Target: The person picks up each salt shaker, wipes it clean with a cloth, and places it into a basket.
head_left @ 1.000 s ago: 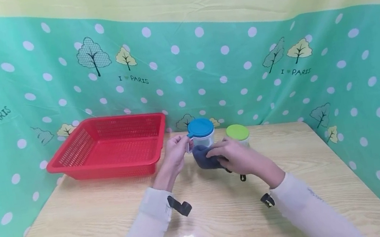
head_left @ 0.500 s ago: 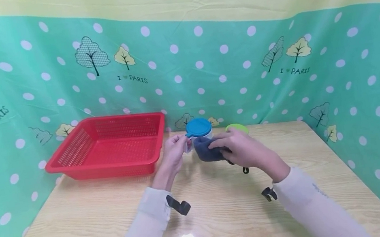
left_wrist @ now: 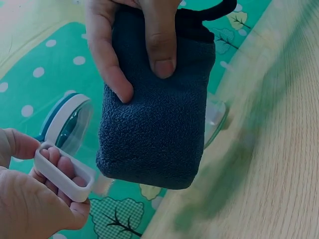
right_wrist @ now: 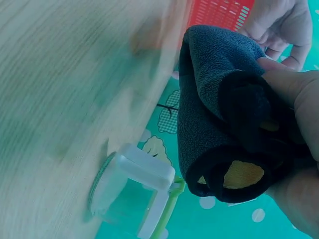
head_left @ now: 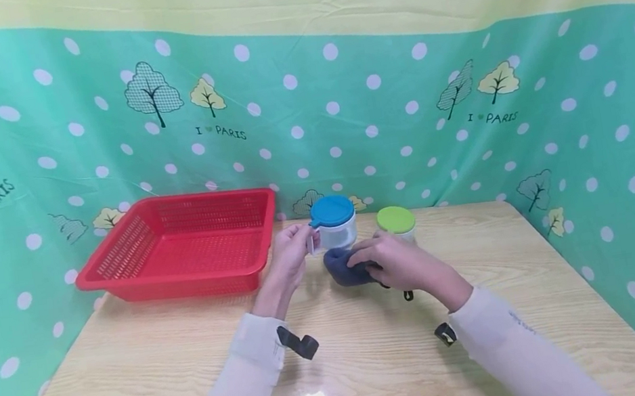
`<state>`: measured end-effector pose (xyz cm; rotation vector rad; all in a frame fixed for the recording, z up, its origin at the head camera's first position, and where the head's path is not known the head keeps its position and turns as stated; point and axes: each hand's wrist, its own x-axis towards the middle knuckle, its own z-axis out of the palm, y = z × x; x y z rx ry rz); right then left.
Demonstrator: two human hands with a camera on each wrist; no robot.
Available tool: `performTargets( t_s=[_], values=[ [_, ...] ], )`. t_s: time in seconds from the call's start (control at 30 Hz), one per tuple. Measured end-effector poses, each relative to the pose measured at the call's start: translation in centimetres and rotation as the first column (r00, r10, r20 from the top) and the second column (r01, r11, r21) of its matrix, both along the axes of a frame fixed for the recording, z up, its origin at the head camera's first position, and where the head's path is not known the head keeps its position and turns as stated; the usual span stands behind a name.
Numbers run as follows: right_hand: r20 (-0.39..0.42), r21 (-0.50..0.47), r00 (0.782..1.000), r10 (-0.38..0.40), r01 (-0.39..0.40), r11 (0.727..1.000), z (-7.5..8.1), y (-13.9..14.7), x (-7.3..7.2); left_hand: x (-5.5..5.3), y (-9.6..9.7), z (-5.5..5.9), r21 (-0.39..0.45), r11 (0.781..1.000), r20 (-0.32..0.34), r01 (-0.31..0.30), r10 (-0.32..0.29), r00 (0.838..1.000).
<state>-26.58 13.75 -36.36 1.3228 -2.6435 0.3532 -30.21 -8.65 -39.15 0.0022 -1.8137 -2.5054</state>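
My left hand grips the white handle of a clear jar with a blue lid. My right hand holds a folded navy cloth close in front of that jar, pinched between thumb and fingers. In the left wrist view the cloth overlaps much of what lies behind it. The right wrist view shows its folds, with black edging. A second clear jar with a green lid stands behind my right hand, which partly hides it; its white handle shows in the right wrist view.
A red plastic basket with slotted sides stands at the left of the wooden table. A green and yellow curtain with dots and trees surrounds the back and sides.
The cloth in my right hand rose toward the blue-lidded jar, covering part of its front, then came back down below it. My left hand stays at the handle, nearly still.
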Motion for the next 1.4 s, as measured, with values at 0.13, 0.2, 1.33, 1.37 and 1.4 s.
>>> performTargets(
  t_s=[0.13,0.2,1.33,1.37,1.4],
  values=[
    [0.001,0.005,1.0,0.009,-0.009,1.0,-0.3,-0.3,-0.2,0.0,-0.3,0.0,0.032,0.999,-0.002,0.003,-0.002,1.0],
    [-0.001,0.01,1.0,0.018,-0.018,1.0,-0.6,-0.4,-0.2,-0.1,-0.4,0.0,0.049,0.999,0.002,0.0,0.0,1.0],
    [-0.158,-0.108,0.962,-0.222,0.206,0.973,-2.2,-0.3,-0.3,-0.1,-0.1,0.5,0.157,0.987,-0.01,0.031,-0.03,1.0],
    [-0.153,-0.105,0.965,-0.214,0.199,0.974,-2.2,-0.4,-0.2,0.0,-0.1,0.5,0.162,0.986,-0.01,0.027,-0.026,1.0],
    [-0.147,-0.105,0.967,-0.208,0.193,0.975,-2.2,-0.6,-0.2,0.0,0.0,0.5,0.167,0.986,-0.009,0.022,-0.021,1.0]
  ],
)
